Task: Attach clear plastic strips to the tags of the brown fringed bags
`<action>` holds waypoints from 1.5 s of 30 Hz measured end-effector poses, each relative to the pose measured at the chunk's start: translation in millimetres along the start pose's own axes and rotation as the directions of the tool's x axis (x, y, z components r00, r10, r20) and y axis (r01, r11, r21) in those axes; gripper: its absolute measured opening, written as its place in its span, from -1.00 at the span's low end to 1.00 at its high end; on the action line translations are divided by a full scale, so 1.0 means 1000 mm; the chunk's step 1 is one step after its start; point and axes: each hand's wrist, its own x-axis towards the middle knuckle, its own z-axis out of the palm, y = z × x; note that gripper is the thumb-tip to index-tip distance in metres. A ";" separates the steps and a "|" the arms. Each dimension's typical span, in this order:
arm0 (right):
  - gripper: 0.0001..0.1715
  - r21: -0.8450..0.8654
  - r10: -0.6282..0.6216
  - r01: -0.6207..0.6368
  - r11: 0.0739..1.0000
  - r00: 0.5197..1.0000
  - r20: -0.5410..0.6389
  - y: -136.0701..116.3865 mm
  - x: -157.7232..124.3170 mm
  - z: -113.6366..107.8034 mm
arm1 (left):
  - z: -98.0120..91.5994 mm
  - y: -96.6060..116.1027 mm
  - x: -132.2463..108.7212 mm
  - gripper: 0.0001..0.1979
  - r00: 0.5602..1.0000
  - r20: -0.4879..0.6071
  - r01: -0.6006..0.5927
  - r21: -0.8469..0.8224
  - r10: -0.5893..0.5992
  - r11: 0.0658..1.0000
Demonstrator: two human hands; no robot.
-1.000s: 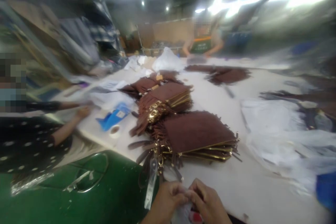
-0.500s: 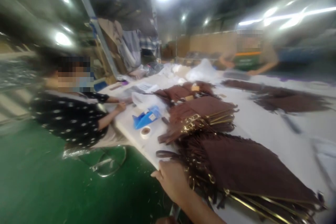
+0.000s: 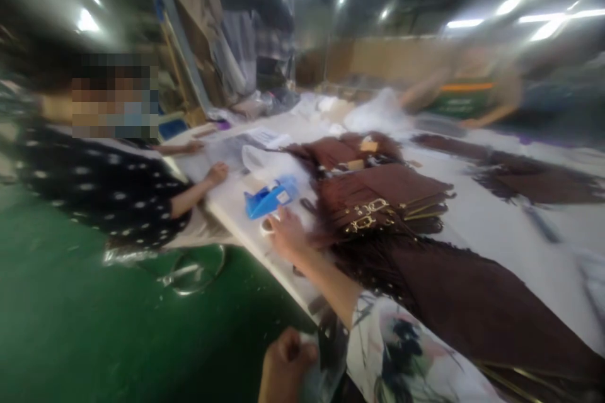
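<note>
My right hand (image 3: 289,234) is stretched over the table edge, fingers extended and apart at a roll of tape (image 3: 268,225). It covers part of the roll; blur hides whether they touch. Just beyond the fingertips is a blue tape dispenser (image 3: 265,200). Low in the view, my left hand (image 3: 286,362) is closed, fingers curled in. Something pale and see-through shows beside it, too blurred to name. Close to my right forearm lie brown fringed bags (image 3: 454,283) in a stack with gold zips. Behind them is another stack of brown bags (image 3: 392,184) with gold clasps.
On the left sits a co-worker (image 3: 104,189) in a dotted top, hands at the white table (image 3: 477,201). Another person (image 3: 466,97) stands across it. More brown pieces (image 3: 543,176) lie to the right. White plastic wrapping (image 3: 378,113) lies at the back. The floor (image 3: 94,315) is green.
My right hand has moved up and forward from the near stack to the tape roll. My left hand has risen further into view. The whole view has shifted slightly.
</note>
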 end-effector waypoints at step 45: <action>-0.59 0.809 0.653 -0.519 0.276 0.719 0.238 0.057 -0.324 -0.112 | 0.109 0.019 -0.058 -0.90 0.887 0.343 -0.459 0.721 0.309 0.519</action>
